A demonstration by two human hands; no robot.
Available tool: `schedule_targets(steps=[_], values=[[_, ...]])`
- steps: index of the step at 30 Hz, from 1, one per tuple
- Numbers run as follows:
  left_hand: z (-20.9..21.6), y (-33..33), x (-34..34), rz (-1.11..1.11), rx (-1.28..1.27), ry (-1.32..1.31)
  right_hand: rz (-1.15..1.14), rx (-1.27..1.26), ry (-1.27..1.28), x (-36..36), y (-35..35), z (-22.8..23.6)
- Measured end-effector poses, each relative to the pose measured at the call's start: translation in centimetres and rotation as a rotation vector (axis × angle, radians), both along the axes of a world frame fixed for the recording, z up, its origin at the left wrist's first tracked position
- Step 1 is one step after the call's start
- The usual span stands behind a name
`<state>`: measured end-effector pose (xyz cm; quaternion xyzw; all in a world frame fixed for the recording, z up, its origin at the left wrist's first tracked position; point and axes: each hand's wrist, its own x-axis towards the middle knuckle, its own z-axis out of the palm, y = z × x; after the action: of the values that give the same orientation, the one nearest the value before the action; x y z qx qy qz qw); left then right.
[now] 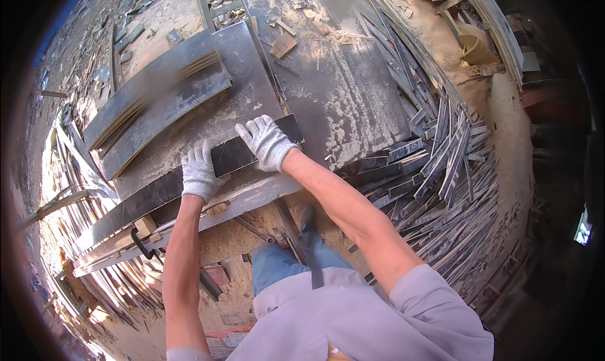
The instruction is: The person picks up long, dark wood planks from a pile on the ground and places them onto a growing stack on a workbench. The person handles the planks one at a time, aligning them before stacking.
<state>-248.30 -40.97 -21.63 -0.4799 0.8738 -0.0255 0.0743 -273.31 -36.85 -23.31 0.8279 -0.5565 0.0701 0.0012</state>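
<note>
A long dark strip of board lies along the near edge of the worktable. My left hand, in a light grey knitted glove, rests on this strip with its fingers stretched forward. Farther right, my right hand, gloved alike, lies across the strip near its right end, fingers extended and slightly apart. Just beyond the left hand is a stack of wider dark boards, partly blurred. Below the strip runs a pale, worn rail, with a dark clamp-like hook toward its left end.
Heaps of narrow wooden strips lie to the right, with more loose strips at the lower left. Sawdust and wood scraps are scattered over the table's far part. A yellowish container stands at the far right.
</note>
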Motion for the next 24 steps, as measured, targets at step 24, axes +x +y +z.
schedule_targets(steps=[24], values=[[-0.7, -0.6, 1.0, -0.071, -0.058, 0.099, 0.029, -0.075, -0.039, 0.2, -0.6, -0.6]])
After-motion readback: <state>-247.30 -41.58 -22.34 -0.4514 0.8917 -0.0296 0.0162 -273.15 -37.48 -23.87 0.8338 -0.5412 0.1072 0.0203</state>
